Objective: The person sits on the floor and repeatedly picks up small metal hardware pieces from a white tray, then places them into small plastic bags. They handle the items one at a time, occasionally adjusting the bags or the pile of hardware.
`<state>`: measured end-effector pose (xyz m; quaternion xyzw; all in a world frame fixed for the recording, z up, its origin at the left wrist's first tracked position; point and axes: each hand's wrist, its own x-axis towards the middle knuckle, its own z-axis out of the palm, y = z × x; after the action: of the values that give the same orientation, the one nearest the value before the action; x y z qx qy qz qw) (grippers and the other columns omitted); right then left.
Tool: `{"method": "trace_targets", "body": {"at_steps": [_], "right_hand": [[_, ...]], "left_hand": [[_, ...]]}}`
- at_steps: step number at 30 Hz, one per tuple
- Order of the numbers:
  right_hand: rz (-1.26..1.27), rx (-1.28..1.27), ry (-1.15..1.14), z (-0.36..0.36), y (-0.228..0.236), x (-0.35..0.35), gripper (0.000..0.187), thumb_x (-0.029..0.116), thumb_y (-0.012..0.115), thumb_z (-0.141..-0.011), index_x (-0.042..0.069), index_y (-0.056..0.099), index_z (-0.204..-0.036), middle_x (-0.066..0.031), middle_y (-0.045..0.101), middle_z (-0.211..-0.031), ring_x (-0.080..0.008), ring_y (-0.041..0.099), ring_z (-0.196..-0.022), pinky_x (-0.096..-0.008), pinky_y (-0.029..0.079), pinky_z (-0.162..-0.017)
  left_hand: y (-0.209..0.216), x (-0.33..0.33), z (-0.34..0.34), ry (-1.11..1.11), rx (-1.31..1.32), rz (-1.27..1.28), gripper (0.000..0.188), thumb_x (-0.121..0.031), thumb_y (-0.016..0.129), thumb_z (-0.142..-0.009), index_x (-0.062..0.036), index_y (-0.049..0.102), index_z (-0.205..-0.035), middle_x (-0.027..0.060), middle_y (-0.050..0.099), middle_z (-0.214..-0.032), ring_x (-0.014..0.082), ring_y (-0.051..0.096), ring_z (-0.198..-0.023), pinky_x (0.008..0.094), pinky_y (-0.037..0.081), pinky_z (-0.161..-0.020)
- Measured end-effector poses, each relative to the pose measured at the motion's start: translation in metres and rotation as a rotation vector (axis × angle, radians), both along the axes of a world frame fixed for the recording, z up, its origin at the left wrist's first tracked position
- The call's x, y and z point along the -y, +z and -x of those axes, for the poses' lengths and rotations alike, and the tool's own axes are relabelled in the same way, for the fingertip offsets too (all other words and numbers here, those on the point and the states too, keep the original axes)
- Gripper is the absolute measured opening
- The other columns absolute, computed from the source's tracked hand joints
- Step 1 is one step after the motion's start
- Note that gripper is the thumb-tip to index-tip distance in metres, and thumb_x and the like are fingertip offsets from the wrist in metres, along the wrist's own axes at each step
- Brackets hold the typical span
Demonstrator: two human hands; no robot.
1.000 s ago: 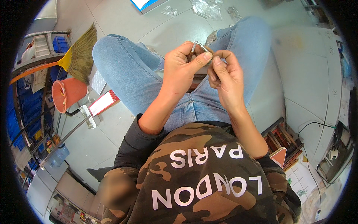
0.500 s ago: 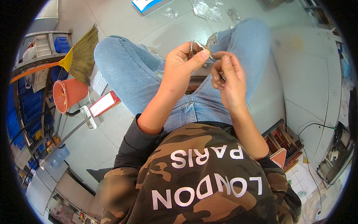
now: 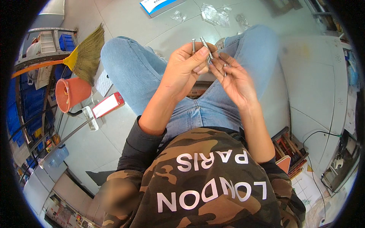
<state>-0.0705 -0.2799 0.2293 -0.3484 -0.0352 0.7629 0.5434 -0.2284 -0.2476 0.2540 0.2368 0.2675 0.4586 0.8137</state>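
Observation:
In front of my lap, my left hand (image 3: 186, 64) is closed around slim silver metal pieces. A thick bolt-like rod (image 3: 206, 46) slants up between its thumb and fingers. A thinner bolt (image 3: 193, 45) with a small head stands up beside it, behind the thumb. Just to the right, my right hand (image 3: 236, 79) is half curled, palm up. Its fingertips are at the lower end of the rod; whether they touch is hard to tell. Against its fingers rests a small silver metal piece (image 3: 225, 70), partly hidden.
Clear plastic bags (image 3: 215, 15) and a blue-and-white box (image 3: 159, 5) lie on the tiled floor ahead. To the left are a broom (image 3: 88, 55), an orange bucket (image 3: 73, 93) and a red-and-white box (image 3: 108, 105). A pale cabinet (image 3: 313, 83) stands at the right.
The rod in my left hand has tilted more upright and shows more of its length. My right hand has turned and its fingers have loosened, revealing the small metal piece.

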Motion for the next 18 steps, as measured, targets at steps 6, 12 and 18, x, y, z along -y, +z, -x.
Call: {"method": "trace_targets", "body": {"at_steps": [6,12,18], "right_hand": [[-0.161,-0.025,0.001,-0.003,0.012,-0.002,0.037,-0.004,0.037,-0.085,-0.011,0.033,-0.121,-0.0283,0.036,-0.127,-0.0352,0.036,-0.121,-0.0405,0.034,-0.101],[-0.125,0.073,0.034,-0.005,0.01,-0.004,0.036,0.003,0.037,-0.089,-0.009,0.033,-0.122,-0.0285,0.039,-0.125,-0.0354,0.04,-0.119,-0.0404,0.036,-0.099],[-0.254,0.383,0.126,-0.003,0.037,-0.009,0.031,0.013,0.045,-0.089,0.0,0.043,-0.118,-0.0214,0.051,-0.116,-0.0289,0.047,-0.114,-0.0369,0.038,-0.094]], "left_hand": [[0.02,-0.004,0.006,0.049,-0.111,-0.188,0.023,-0.013,0.05,-0.088,0.0062,0.055,-0.1,0.0105,0.055,-0.087,0.0048,0.034,-0.058,0.0182,0.032,-0.054],[0.027,-0.012,0.01,0.07,-0.25,-0.257,0.024,-0.014,0.052,-0.087,0.0066,0.056,-0.1,0.0104,0.056,-0.088,0.0052,0.035,-0.058,0.0178,0.031,-0.053],[0.023,-0.011,0.01,0.096,-0.36,-0.323,0.021,-0.013,0.056,-0.084,0.0042,0.058,-0.096,0.0067,0.056,-0.088,0.0049,0.036,-0.06,0.0182,0.032,-0.054]]}}
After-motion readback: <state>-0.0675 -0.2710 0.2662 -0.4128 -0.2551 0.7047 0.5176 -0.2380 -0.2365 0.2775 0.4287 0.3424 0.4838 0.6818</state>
